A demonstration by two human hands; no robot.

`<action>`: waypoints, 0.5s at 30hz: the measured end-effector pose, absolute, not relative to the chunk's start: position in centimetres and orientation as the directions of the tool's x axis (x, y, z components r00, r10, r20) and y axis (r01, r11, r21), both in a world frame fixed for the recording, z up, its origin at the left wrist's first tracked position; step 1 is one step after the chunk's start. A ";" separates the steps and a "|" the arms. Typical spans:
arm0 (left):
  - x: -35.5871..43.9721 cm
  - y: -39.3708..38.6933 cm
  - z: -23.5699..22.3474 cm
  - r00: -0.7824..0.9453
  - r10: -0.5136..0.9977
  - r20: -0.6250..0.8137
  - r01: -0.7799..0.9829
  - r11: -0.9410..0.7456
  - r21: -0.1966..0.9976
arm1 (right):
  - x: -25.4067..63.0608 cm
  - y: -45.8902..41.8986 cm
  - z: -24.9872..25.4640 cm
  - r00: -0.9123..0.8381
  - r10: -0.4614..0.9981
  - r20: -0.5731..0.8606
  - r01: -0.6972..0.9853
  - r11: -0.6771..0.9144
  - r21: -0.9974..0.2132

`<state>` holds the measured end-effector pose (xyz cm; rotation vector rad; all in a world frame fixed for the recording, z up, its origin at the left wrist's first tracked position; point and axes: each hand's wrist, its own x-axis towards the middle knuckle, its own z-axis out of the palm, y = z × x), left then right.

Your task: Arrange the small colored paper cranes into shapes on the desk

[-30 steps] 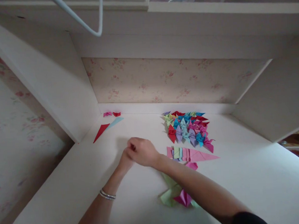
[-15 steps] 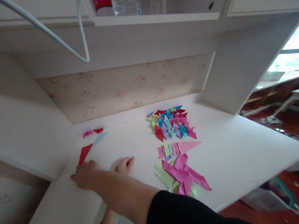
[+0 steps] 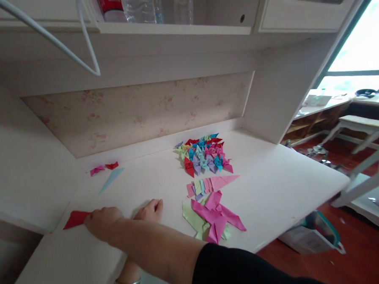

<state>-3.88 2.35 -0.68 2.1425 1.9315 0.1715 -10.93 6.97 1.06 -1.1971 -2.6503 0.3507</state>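
Note:
My right hand (image 3: 105,222), at the end of a black-sleeved arm, has its fingers closed on a red folded paper (image 3: 75,219) at the left of the white table (image 3: 147,180). Beneath that forearm passes my left arm with silver bangles; my left hand (image 3: 150,210) rests on the table, curled, and nothing shows in it. Behind the right hand lies a light blue folded paper strip (image 3: 111,180). A pink folded piece (image 3: 97,170) and a small red folded piece (image 3: 111,165) sit near the back edge.
Many colourful small folded papers (image 3: 203,155) lie grouped at the back. In front are a row of pink and pastel strips (image 3: 212,185) and a large pink folded piece (image 3: 216,214) over light green ones (image 3: 193,218). A white cable (image 3: 60,43) hangs above. A bin (image 3: 308,235) stands right.
My right hand has drawn the red folded paper away from the light blue strip, towards the front left. My left hand stays curled on the table. The view has turned right.

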 end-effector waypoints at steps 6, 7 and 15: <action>-3.4 1.4 -0.3 0.146 0.988 -0.041 0.981 -0.139 0.139 | -10.4 6.4 0.1 -0.631 0.752 0.189 0.728 0.658 -0.190; -3.3 1.1 -0.1 0.163 0.986 -0.031 0.980 -0.159 0.117 | -10.2 6.3 0.0 -0.627 0.754 0.193 0.731 0.656 -0.187; -3.0 0.4 0.4 0.221 0.975 -0.034 0.973 -0.218 0.081 | -8.1 4.5 1.0 -0.541 0.826 0.156 0.770 0.562 -0.302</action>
